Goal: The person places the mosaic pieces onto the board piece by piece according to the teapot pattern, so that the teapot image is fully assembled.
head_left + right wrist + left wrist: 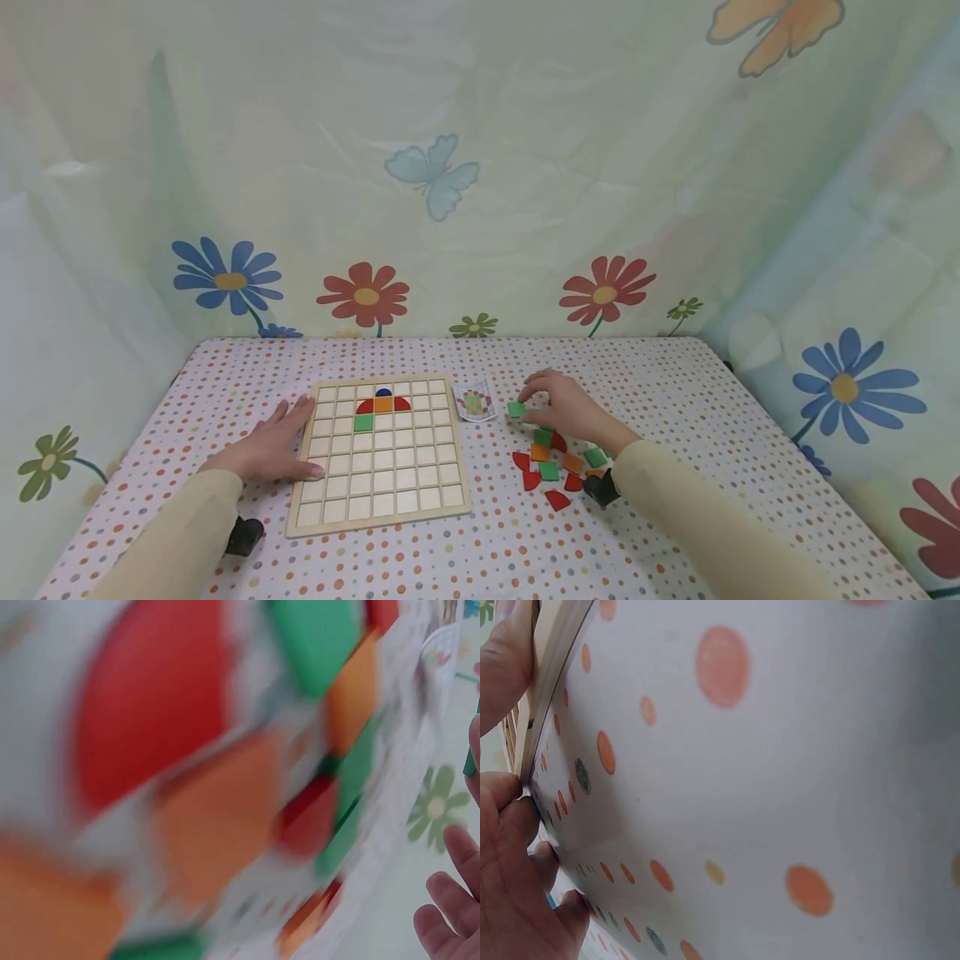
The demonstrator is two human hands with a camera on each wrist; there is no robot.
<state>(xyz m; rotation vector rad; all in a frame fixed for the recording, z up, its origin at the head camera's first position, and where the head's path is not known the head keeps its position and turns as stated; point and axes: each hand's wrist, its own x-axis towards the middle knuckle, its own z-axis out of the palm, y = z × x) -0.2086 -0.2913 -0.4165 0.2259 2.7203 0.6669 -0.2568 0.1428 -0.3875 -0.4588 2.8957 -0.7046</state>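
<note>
My right hand (564, 407) pinches a green square tile (516, 410) between thumb and fingertips, just right of a small pattern card (475, 402). In the right wrist view, the edge of this tile (472, 756) shows at the fingers. My left hand (272, 446) rests at the left side of a wooden grid board (378, 518), its fingers spread along the edge and thumb near the frame. On the board lie a blue piece (383, 392), an orange square (383, 404), red quarter-circles (402, 404) on both sides of it, and a green square (363, 422).
Several loose red, orange and green pieces (548, 472) lie scattered under and in front of my right forearm. The table wears a dotted cloth (420, 567). A flowered curtain (480, 250) hangs behind and along the sides.
</note>
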